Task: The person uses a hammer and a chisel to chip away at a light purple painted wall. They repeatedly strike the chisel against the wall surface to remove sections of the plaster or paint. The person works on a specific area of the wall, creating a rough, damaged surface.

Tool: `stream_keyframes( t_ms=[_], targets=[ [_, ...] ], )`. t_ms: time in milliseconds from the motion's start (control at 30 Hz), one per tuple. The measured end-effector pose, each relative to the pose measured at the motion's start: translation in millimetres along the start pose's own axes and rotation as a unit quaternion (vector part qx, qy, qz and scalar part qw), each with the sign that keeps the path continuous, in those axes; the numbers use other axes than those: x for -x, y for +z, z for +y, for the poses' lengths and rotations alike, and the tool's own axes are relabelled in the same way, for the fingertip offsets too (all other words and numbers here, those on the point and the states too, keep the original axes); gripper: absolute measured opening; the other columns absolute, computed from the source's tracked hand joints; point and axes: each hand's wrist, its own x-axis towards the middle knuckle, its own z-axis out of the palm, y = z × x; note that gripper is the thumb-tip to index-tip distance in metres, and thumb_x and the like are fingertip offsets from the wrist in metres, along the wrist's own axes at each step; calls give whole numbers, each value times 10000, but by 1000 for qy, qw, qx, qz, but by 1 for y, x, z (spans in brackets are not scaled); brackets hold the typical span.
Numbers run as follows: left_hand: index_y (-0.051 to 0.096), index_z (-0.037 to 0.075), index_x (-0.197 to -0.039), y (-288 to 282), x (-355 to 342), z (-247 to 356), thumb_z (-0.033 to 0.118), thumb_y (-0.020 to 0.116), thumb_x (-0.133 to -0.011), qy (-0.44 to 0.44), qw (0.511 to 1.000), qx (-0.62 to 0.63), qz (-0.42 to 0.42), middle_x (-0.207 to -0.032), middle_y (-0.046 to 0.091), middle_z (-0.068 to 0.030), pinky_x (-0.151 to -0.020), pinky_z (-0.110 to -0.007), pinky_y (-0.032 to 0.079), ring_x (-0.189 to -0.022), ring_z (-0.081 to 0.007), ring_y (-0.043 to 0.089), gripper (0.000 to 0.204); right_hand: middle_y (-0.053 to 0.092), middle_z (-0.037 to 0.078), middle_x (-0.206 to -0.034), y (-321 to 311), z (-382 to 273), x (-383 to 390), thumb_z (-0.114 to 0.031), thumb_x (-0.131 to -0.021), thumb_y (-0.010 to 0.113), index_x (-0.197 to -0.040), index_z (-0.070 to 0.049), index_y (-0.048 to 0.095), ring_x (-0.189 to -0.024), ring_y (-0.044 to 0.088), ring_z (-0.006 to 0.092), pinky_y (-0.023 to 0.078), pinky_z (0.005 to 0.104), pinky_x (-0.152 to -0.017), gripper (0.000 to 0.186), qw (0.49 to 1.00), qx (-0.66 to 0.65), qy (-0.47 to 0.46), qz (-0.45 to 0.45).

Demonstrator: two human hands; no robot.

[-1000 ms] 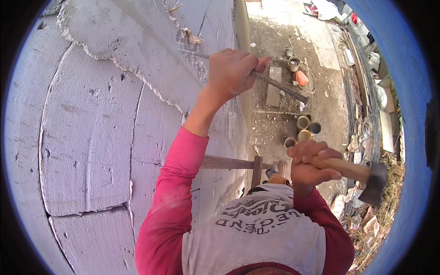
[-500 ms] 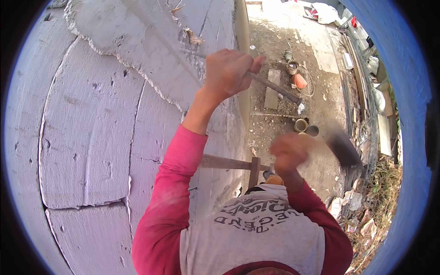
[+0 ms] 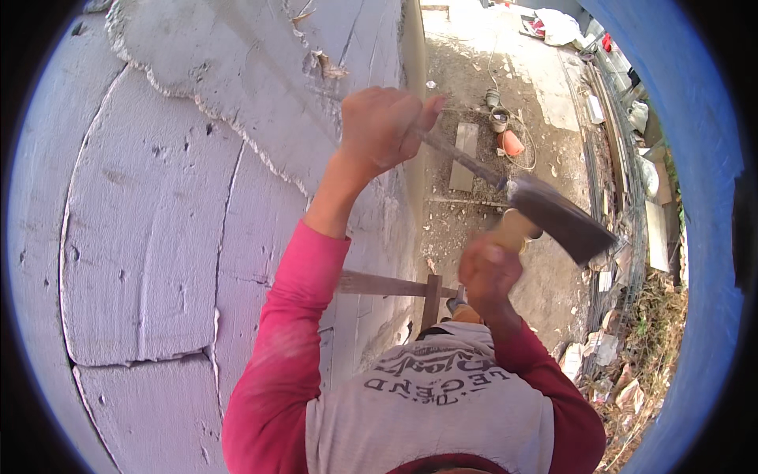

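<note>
My left hand (image 3: pixel 382 130) is closed round a long metal chisel (image 3: pixel 464 159) that slants from the wall down to the right. Its far end lies by the grey block wall (image 3: pixel 142 237), near the rough-edged plaster layer (image 3: pixel 205 55), mostly hidden by my hand. In my right hand (image 3: pixel 491 272) is the pale handle of a hammer (image 3: pixel 559 215) with a dark, heavy head. The head's upper left end appears to touch the chisel's struck end. My fingers wrap round both tools.
A wooden beam (image 3: pixel 387 284) joins a short post beside the wall. On the ground well below are buckets (image 3: pixel 499 119), an orange container (image 3: pixel 511 143), a board (image 3: pixel 464 156) and a hose. Long bars, boards and rubble line the right side, next to a blue sheet (image 3: pixel 695 118).
The hammer has swung left and up from a blurred position to the chisel's end. My left hand keeps its hold on the chisel, and the whole view has shifted slightly.
</note>
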Motion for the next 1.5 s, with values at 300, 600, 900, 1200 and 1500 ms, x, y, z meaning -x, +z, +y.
stream_keyframes(
  t_ms=[300,600,900,1200,1500],
  targets=[
    [450,124,-551,-4,7,0,210,744,-916,-18,1000,12,-9,-465,406,-56,-439,-376,393,-392,-255,442,477,568,65,-644,2,7,9,-379,-1095,305,-853,-37,548,-451,482,146,460,325,-419,484,994,100,-46,-11],
    [445,125,-549,-2,6,-2,189,760,-899,-17,999,24,13,-470,420,-56,-426,-359,364,-395,-255,446,476,530,48,-646,0,5,-1,-517,-1082,350,-939,-73,565,-518,503,193,386,302,-446,514,994,67,-71,-57],
    [460,118,-567,-10,7,-2,221,761,-903,-23,999,30,-10,-476,442,-63,-419,-358,369,-412,-279,473,463,548,50,-639,17,-50,-29,-418,-1100,338,-953,-39,530,-462,463,135,407,287,-422,449,950,-104,-291,52],
    [406,107,-565,1,12,2,228,800,-850,14,996,86,-27,-486,391,-67,-424,-378,337,-412,-265,435,501,477,43,-588,-6,1,-19,-430,-1092,415,-873,-50,492,-419,417,110,370,294,-372,446,995,-47,-46,74],
    [403,100,-576,1,6,6,223,815,-817,47,998,44,-7,-494,398,-51,-428,-360,331,-417,-263,442,492,516,78,-619,-2,-17,-11,-517,-1065,429,-953,-32,510,-460,454,130,372,289,-411,503,991,-88,-62,85]
  ],
)
